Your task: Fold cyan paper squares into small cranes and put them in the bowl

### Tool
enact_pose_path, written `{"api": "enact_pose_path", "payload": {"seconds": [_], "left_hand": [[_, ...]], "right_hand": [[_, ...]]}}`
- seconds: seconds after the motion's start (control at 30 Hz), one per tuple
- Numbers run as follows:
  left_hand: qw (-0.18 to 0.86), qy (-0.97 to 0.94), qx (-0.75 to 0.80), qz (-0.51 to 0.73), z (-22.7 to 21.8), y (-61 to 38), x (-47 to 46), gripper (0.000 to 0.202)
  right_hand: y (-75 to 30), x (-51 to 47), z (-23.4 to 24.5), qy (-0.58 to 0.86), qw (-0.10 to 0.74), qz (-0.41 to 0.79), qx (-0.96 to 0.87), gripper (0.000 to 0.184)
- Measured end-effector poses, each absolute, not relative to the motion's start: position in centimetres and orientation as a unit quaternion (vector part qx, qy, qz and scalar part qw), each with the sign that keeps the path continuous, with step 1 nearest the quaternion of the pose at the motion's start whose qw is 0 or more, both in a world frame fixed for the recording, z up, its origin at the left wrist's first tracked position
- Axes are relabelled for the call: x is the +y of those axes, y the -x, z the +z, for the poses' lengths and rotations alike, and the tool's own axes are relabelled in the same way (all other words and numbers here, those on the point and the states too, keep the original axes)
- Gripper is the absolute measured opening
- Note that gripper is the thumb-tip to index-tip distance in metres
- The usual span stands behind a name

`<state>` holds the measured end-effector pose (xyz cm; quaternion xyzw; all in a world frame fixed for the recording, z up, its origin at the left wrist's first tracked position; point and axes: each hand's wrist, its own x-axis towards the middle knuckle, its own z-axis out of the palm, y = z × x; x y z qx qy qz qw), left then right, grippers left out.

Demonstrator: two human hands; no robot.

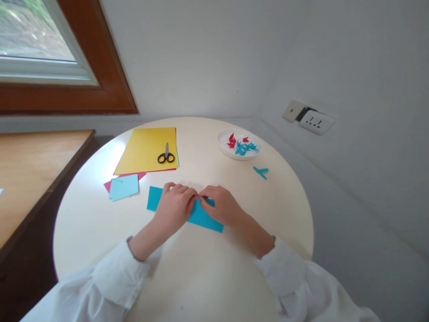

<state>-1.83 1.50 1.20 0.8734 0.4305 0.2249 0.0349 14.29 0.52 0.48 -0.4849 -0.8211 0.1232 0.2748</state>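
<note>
Over the middle of the table, my left hand (177,201) and my right hand (221,203) meet at the fingertips. Both are closed in a pinch. A tiny reddish piece (199,196) shows between the fingertips; its shape is mostly hidden by them. Beneath the hands lies a long blue paper strip (203,218), its left end (153,198) showing past my left hand. To the right of my right hand rests a narrow blue Y-shaped paper piece (260,171). Farther back, a white dish (224,150) holds several small red and blue folded paper shapes (246,147).
Black-handled scissors (166,155) lie on a stack of coloured sheets with yellow (147,145) on top. Light-blue paper squares (124,188) overlap a red piece (142,175) at the left. The round white table (100,237) stands near a wall with a socket (317,121).
</note>
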Motion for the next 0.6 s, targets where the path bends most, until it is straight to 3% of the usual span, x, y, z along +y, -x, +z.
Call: {"api": "enact_pose_path", "payload": {"seconds": [0.23, 0.6], "left_hand": [[0.064, -0.862, 0.436, 0.250, 1.3, 1.8, 1.4, 0.024], [-0.004, -0.849, 0.462, 0.257, 2.1, 2.9, 2.3, 0.021]], "right_hand": [[-14.5, 0.5, 1.1, 0.493, 0.269, 0.113, -0.820, 0.011], [-16.4, 0.9, 1.9, 0.515, 0.295, 0.139, -0.793, 0.012]]}}
